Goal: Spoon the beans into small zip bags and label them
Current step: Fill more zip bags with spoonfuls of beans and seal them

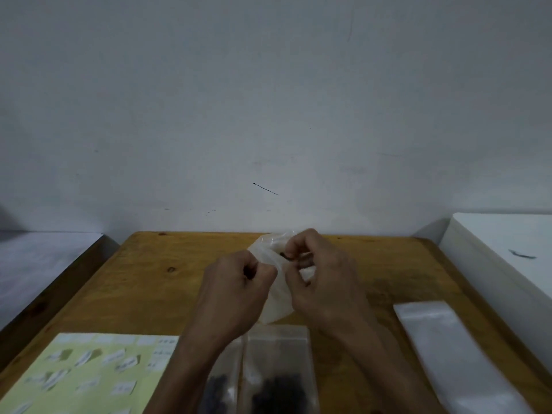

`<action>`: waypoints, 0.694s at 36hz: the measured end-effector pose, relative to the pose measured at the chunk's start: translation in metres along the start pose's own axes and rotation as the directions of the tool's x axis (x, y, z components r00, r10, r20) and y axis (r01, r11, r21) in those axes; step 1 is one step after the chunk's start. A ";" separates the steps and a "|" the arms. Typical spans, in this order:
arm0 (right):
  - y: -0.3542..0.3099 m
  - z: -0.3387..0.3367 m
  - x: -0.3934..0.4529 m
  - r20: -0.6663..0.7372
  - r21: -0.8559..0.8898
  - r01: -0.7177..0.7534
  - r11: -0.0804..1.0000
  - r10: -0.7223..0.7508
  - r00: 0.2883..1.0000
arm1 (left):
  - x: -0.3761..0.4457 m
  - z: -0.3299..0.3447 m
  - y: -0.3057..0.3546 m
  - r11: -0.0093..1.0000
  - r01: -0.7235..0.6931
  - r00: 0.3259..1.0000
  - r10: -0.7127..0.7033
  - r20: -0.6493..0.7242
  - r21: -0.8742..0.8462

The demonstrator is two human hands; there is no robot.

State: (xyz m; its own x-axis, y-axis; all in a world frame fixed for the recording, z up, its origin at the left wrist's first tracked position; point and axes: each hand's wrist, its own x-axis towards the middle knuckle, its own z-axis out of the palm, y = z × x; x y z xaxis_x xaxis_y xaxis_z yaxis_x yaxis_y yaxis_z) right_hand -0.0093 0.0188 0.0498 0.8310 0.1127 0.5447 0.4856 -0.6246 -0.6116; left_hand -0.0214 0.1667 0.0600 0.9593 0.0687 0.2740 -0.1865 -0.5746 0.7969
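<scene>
Both my hands are raised over the middle of the wooden table (143,282). My left hand (236,291) and my right hand (322,279) each pinch the top of a whitish plastic bag (279,297) between them, fingers curled. A small dark thing, too small to name, shows near my right fingertips. Below my wrists lie two clear zip bags (277,372) with dark beans at their bottoms. A pale green label sheet (89,375) with several white stickers lies at the front left.
A stack of clear empty zip bags (448,351) lies at the right front. A white box-like surface (501,249) stands beyond the table's right edge. A grey surface (38,258) sits to the left. The wall is close behind the table.
</scene>
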 end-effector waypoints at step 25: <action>0.018 0.004 0.010 0.281 0.247 -0.259 0.934 0.186 0.941 | 0.013 -0.022 -0.017 0.742 -0.456 0.888 0.411 0.204 0.491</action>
State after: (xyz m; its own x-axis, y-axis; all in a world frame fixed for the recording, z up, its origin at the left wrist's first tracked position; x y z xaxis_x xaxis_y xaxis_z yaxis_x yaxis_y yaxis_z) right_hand 0.0086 0.0122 0.0416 0.9491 0.2069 0.2375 0.3056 -0.4219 -0.8536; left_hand -0.0099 0.1953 0.0615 0.8190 -0.3418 0.4609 -0.4719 -0.8582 0.2021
